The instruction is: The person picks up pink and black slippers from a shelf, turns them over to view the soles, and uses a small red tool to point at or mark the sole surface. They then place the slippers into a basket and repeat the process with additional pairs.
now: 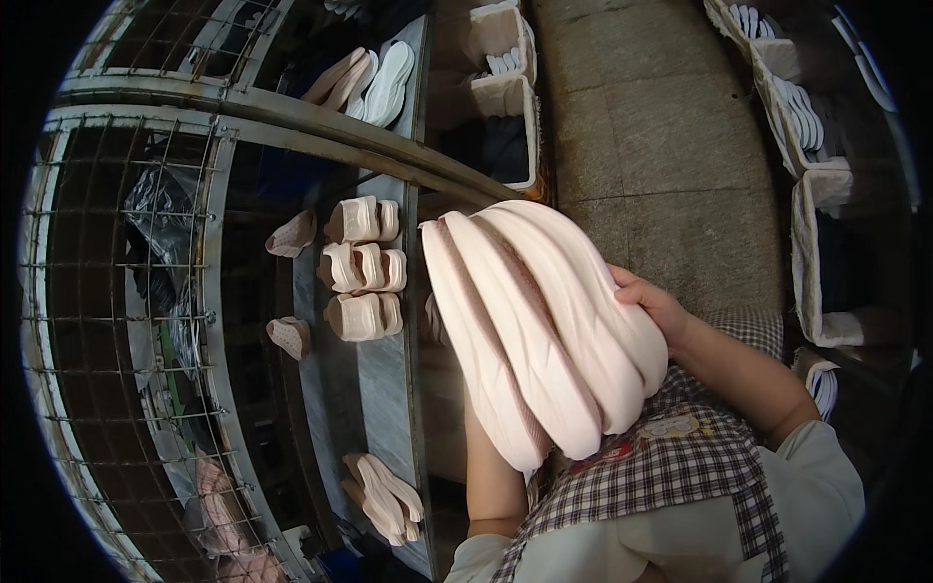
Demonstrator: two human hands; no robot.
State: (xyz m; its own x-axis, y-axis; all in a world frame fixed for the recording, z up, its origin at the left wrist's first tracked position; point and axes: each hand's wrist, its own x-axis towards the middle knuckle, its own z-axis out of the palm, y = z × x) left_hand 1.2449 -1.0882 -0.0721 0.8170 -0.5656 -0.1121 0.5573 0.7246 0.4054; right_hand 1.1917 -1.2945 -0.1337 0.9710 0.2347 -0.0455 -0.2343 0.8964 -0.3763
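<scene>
Place was shoe factory floor: pink soles (pixel 362 277) lined on conveyor (pixel 379 389), wire guard (pixel 117 291) alongside, bins of white soles (pixel 802 112) on concrete floor (pixel 661 126).

A grey stone-paved floor (pixel 661 126) runs between white fabric-lined bins (pixel 821 253) on the right and a wire-mesh cage (pixel 117 291) beside the long grey counter (pixel 384 389).

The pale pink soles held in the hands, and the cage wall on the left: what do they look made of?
The stack of soles, steadied by the right hand, looks like moulded foam or soft rubber: matte, smooth, thick, with ribbed pink edges. Which of the two cannot be told. The left hand is hidden behind the stack. The cage wall looks like thin metal wire welded in a grid on a dull grey metal frame.
</scene>
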